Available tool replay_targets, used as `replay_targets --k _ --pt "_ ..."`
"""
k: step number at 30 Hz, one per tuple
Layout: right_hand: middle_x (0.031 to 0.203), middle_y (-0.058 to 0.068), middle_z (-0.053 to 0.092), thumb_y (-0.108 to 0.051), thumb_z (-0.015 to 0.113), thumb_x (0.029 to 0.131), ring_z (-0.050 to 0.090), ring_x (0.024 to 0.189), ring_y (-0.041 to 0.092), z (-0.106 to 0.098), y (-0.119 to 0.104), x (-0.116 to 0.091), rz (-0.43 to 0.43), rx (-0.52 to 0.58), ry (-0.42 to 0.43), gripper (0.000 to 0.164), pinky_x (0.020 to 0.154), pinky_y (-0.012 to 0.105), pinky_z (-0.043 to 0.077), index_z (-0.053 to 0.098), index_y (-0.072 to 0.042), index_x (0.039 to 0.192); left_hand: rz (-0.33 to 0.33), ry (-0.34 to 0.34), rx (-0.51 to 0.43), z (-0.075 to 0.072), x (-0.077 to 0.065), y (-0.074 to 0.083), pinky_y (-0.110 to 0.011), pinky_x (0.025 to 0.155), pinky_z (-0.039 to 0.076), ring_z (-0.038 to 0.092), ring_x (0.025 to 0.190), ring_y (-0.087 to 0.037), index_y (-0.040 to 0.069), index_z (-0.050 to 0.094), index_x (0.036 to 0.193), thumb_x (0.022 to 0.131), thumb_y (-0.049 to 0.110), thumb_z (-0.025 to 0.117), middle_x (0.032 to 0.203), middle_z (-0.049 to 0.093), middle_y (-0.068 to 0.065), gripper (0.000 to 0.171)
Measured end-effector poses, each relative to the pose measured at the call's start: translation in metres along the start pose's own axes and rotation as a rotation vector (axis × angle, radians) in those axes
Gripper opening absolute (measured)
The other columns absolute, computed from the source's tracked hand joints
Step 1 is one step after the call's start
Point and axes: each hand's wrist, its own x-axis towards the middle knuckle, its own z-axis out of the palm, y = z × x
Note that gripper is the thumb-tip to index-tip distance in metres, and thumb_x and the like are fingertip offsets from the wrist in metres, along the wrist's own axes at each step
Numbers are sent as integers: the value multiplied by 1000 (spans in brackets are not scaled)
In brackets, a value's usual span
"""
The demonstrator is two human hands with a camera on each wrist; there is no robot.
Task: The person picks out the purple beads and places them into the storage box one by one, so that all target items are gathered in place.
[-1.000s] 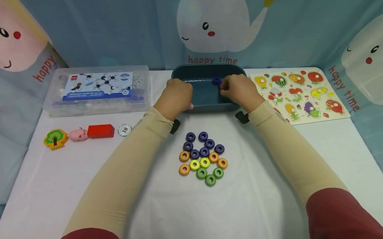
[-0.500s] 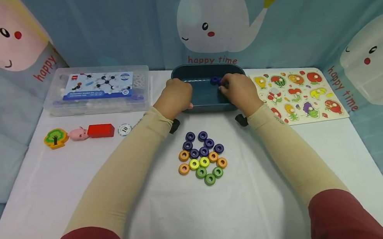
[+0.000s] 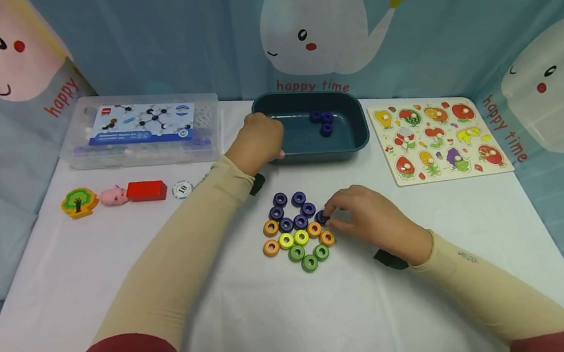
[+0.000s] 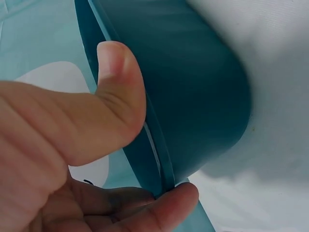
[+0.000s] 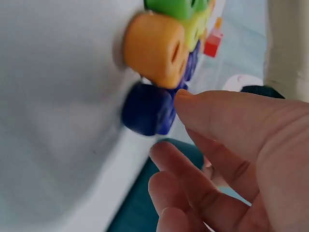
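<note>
My left hand [image 3: 259, 138] grips the left rim of a teal plastic bin [image 3: 333, 153]; thumb and fingers lie around the rim in the left wrist view. Three purple beads [image 3: 327, 130] lie inside the bin. In front of it, holed beads in purple, orange, yellow [image 3: 301, 237] and green [image 3: 309, 262] form a pattern on the white table. My right hand [image 3: 369, 221] is at the pattern's right side, beside the outermost purple bead [image 5: 145, 108]. In the right wrist view, its thumb and index finger are spread near that bead, which rests beside an orange bead [image 5: 152, 48].
A clear lidded kit box [image 3: 143, 133] stands at the back left. Before it sit a toy tree [image 3: 79, 202], a pink pig [image 3: 113, 196], a red block [image 3: 146, 191] and a round chip [image 3: 182, 190]. A fruit puzzle board [image 3: 440, 139] lies right of the bin.
My right hand has left the bin and come forward to the right edge of the bead pattern. Purple beads in the bin are now uncovered. My left hand stays on the rim.
</note>
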Motion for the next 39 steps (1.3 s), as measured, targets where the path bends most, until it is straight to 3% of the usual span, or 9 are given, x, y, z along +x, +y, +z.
replay_targets --k 6,20,24,28,33,36,39 --pt "97 -8 73 -22 80 84 65 95 14 9 0 0 -34 -4 2 12 90 38 53 74 -19 94 -12 -27 10 -2 -1 0 -43 96 49 61 112 -33 5 69 120 94 43 68 124 70 -11 46" --pt "97 -6 71 -23 75 86 64 94 14 18 1 4 -64 -65 43 7 88 36 53 73 -18 92 -15 -8 13 -5 -2 3 -42 95 49 61 111 -32 5 69 120 94 42 68 124 70 -11 45" --pt "92 -5 72 -21 75 84 65 90 14 11 -3 8 -84 -96 38 8 86 35 54 75 -15 90 -14 -16 6 -5 -2 3 -43 97 49 61 113 -32 5 69 121 95 41 68 125 70 -11 45" --pt "89 -2 74 -21 75 84 64 86 16 -11 -9 17 -76 -115 59 9 82 35 54 76 -13 89 -15 -16 1 -5 -3 3 -43 97 48 61 114 -33 4 69 121 95 41 68 125 70 -11 46" --pt "93 0 74 -25 73 87 60 78 17 -46 0 38 30 -81 158 13 69 33 50 77 -15 93 -12 -9 0 -5 -3 2 -43 96 49 62 113 -33 4 70 118 94 41 68 123 71 -11 44" --pt "89 1 71 -27 72 88 57 70 18 -59 20 58 149 -41 199 15 60 33 45 78 -15 95 -8 -4 3 -5 -3 2 -43 95 49 62 112 -33 4 70 118 94 41 68 122 71 -11 44" --pt "90 6 71 -29 69 91 56 66 21 -62 46 82 238 -28 181 18 58 36 44 77 -14 99 -14 -8 5 -4 -3 3 -43 94 49 62 112 -33 5 70 118 94 42 68 123 71 -11 44"
